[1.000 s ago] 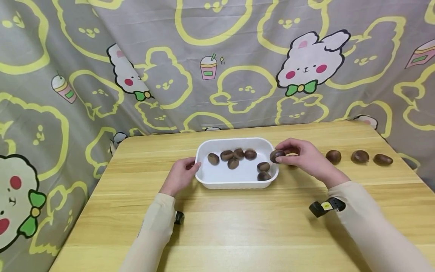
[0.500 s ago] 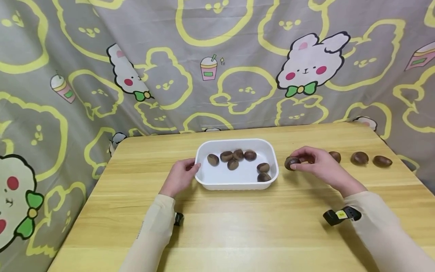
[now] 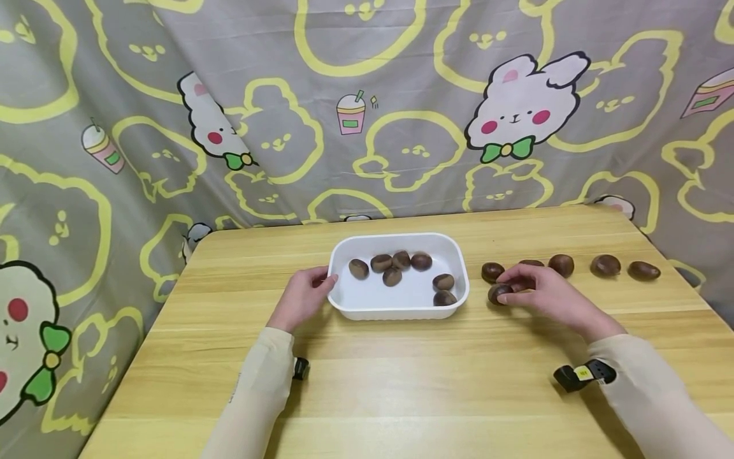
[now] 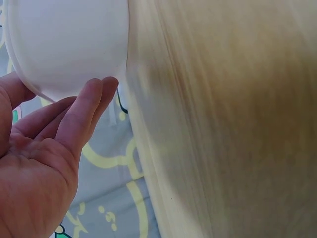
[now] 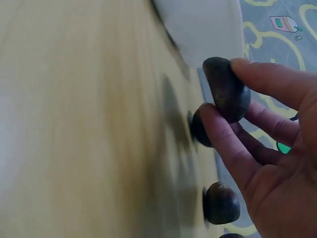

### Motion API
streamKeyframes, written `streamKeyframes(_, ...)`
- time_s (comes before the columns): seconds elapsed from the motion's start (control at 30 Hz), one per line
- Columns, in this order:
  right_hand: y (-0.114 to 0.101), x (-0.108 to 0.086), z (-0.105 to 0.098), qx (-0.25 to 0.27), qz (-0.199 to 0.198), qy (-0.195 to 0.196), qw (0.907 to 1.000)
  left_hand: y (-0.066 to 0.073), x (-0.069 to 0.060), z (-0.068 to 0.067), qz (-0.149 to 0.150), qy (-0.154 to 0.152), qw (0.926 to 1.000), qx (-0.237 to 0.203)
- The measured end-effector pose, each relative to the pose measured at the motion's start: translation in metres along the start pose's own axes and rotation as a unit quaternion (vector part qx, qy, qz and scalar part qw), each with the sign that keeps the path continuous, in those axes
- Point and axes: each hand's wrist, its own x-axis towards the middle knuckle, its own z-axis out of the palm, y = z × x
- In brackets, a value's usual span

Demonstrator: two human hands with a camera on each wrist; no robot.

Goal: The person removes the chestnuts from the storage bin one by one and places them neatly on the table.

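Note:
My right hand (image 3: 541,290) pinches a dark brown chestnut (image 3: 500,294) between thumb and fingers, to the right of a white plastic tray (image 3: 395,313). In the right wrist view this chestnut (image 5: 227,89) appears held off the table, in front of another chestnut (image 5: 199,130). My left hand (image 3: 301,296) holds the tray's left end, its thumb at the rim and fingers outside. The left wrist view shows those fingers (image 4: 81,111) against the tray wall (image 4: 69,49). Several chestnuts lie in the tray, among them one by the left end (image 3: 359,269).
Several chestnuts lie in a rough row right of the tray: one (image 3: 492,272) just beyond the held one, one (image 3: 531,262) partly behind my hand, others (image 3: 606,266) farther right. A patterned grey curtain (image 3: 413,95) hangs behind the wooden table (image 3: 390,389).
My right hand has moved from the tray's right rim rightward and nearer to me, still pinching a chestnut. A chestnut behind it has come into view. My left hand stays at the tray.

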Motion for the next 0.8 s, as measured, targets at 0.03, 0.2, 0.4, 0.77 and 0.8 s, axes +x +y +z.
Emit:
streamKeyframes(0.03,0.002,0.0,0.001,-0.001,0.0,-0.004,1.0,0.0,0.0,0.0,-0.001,0.0,1.0,0.0)
streamKeyframes(0.2,0.01,0.001,0.004,-0.005,0.003,-0.016,0.9998,0.0,0.0,0.0,-0.004,0.001,1.0,0.003)
streamKeyframes(0.4,0.012,0.001,0.007,-0.023,0.001,-0.012,0.9997,-0.001,-0.001,0.0,-0.008,0.0,1.0,0.005)
streamKeyframes(0.77,0.012,-0.002,0.008,-0.051,-0.002,-0.002,0.9987,0.0,-0.002,-0.001,-0.006,-0.002,1.0,0.007)
streamKeyframes(0.8,0.012,-0.002,0.007,-0.054,-0.003,-0.002,0.9985,0.0,-0.001,-0.001,-0.006,-0.002,1.0,0.006)
